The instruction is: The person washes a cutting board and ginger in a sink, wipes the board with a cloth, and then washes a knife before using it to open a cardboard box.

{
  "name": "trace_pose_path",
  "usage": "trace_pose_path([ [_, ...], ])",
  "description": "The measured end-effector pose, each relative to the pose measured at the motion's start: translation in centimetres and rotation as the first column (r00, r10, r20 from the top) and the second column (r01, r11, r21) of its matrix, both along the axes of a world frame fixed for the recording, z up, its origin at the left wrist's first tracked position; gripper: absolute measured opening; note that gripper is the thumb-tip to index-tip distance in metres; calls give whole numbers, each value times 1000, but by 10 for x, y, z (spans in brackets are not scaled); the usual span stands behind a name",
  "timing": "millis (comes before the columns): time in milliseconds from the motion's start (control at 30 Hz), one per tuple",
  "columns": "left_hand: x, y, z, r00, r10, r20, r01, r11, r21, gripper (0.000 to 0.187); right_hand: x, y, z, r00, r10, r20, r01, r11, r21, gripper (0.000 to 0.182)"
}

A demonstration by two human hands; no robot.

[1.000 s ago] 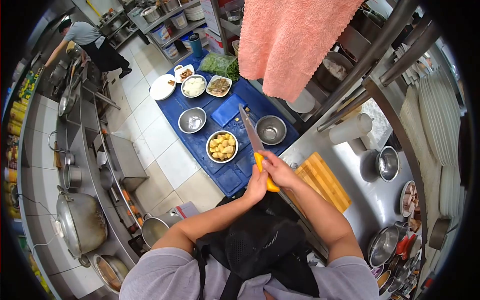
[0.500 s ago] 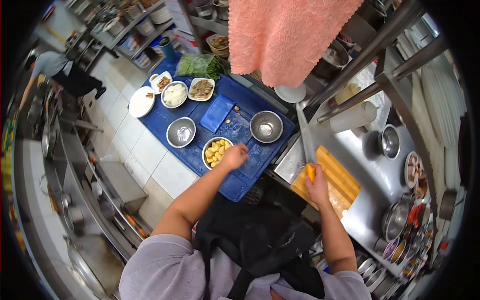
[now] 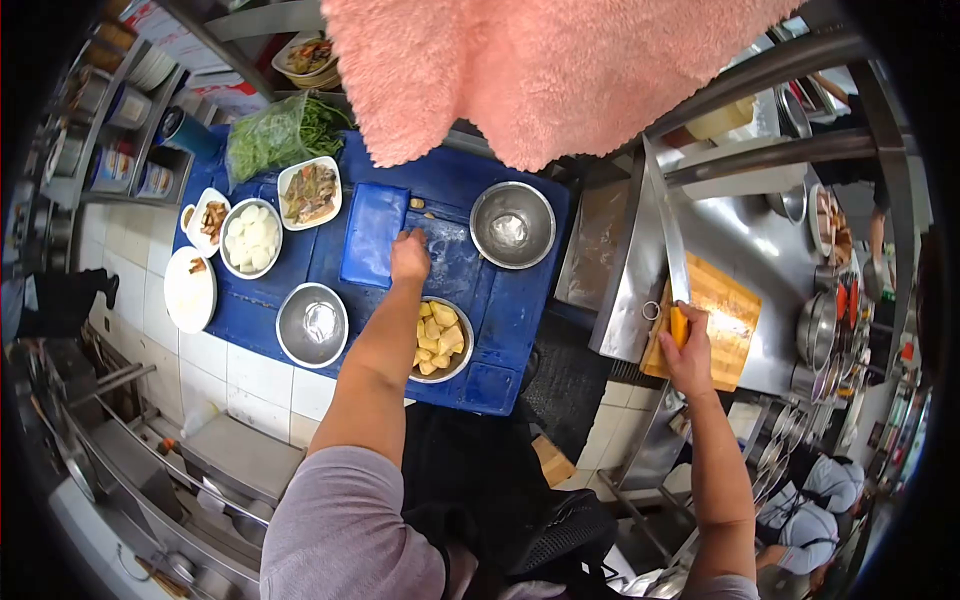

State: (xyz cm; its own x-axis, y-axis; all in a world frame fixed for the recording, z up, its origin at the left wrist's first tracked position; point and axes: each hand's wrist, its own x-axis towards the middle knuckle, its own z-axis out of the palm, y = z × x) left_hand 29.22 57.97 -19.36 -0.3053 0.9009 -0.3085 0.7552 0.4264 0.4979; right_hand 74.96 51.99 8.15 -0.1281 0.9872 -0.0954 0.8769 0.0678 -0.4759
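Observation:
My right hand (image 3: 688, 352) grips the yellow handle of a long knife (image 3: 665, 215), its blade pointing up and away beside the wooden cutting board (image 3: 735, 310). My left hand (image 3: 410, 258) reaches over the blue table (image 3: 480, 330), fingers curled together by the right edge of a flat blue block (image 3: 372, 235). Whatever is in those fingers is hidden. Small yellowish scraps (image 3: 420, 208) lie just beyond them. Below the left hand stands a metal bowl of pale yellow chunks (image 3: 440, 340), like cut potato. Two other metal bowls (image 3: 512, 225), (image 3: 312, 325) flank the hand.
To the left are a bowl of white pieces (image 3: 252, 238), a dish of mixed food (image 3: 310, 192), white plates (image 3: 190, 290) and bagged greens (image 3: 275, 140). A pink towel (image 3: 560, 80) hangs in front. A steel counter (image 3: 720, 220) is at right. Other people (image 3: 815, 510) stand lower right.
My left hand has moved forward from beside the chunk bowl to the blue block. My right hand still holds the knife over the board. The view has turned and come closer to the table.

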Motion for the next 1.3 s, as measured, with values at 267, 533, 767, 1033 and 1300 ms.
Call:
trace_pose_path([
  [267,-10,53,-20,975,-218,-47,223,944,242,32,-9,-2,0,991,-126,-51,119,984,-133,53],
  [533,-28,78,-6,981,-185,-64,194,963,188,23,-5,-5,-10,997,-81,-9,81,996,28,50],
  [767,-8,94,1,933,-249,-258,235,968,-85,27,-7,-4,-8,997,-78,20,77,996,44,53],
  [1033,6,43,1,417,313,853,-262,940,-216,14,-8,-5,-5,994,-110,20,109,994,31,54],
  [1300,63,23,-17,812,63,580,98,965,-243,21,-11,-3,1,993,-110,29,109,993,48,50],
])
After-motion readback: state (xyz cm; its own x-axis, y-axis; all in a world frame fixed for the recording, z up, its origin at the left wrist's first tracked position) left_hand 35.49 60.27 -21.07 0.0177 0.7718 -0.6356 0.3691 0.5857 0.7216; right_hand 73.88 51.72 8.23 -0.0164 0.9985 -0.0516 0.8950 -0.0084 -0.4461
